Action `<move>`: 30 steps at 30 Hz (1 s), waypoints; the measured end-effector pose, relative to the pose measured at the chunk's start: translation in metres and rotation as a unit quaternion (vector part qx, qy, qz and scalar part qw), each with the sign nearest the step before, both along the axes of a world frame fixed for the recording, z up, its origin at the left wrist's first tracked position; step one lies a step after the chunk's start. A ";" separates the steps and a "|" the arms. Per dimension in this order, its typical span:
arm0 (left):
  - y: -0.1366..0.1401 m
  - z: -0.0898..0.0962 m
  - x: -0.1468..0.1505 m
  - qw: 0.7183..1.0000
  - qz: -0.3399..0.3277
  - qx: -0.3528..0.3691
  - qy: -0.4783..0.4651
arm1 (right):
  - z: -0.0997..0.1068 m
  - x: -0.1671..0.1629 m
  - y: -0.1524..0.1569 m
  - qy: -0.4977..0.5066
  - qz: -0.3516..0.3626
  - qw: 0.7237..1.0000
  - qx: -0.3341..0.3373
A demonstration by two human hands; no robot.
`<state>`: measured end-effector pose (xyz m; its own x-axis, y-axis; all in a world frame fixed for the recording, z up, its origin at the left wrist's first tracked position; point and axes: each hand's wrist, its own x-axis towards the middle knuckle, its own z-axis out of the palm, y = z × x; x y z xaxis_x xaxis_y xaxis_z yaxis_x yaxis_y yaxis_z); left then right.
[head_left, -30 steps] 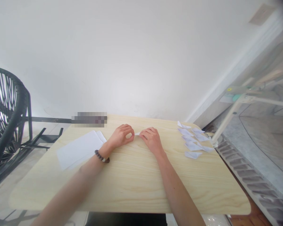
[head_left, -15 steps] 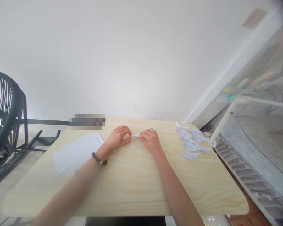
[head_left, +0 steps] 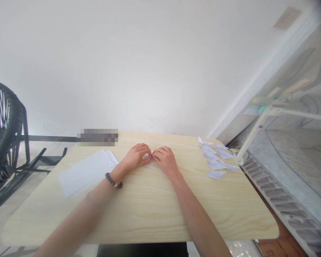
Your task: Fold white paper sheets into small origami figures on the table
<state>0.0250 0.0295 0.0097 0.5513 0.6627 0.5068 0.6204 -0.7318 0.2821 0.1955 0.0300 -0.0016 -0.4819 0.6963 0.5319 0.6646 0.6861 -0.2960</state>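
Observation:
Near the far middle of the wooden table, my left hand pinches a small piece of white paper between thumb and fingertips. My right hand is closed on the same paper from the other side, its fingertips meeting those of the left. Most of the paper is hidden by my fingers, so its folded shape cannot be made out. A beaded bracelet circles my left wrist.
White paper sheets lie flat on the table at the left. Several folded white paper pieces are grouped at the right. A blurred-out dark item is at the back left. A black woven chair stands left of the table.
My right hand has moved left until its fingertips meet those of my left hand. Less of the paper shows between them.

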 end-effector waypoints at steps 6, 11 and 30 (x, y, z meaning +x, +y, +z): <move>0.002 0.000 -0.004 1.000 0.022 0.013 -0.017 | 0.004 0.004 0.000 0.023 -0.010 1.000 -0.005; 0.002 0.000 -0.005 1.000 0.016 0.005 -0.009 | 0.004 0.006 0.000 0.024 -0.009 1.000 -0.004; 0.001 0.001 -0.002 1.000 0.003 0.006 0.025 | 0.005 0.000 -0.002 0.018 -0.001 1.000 0.001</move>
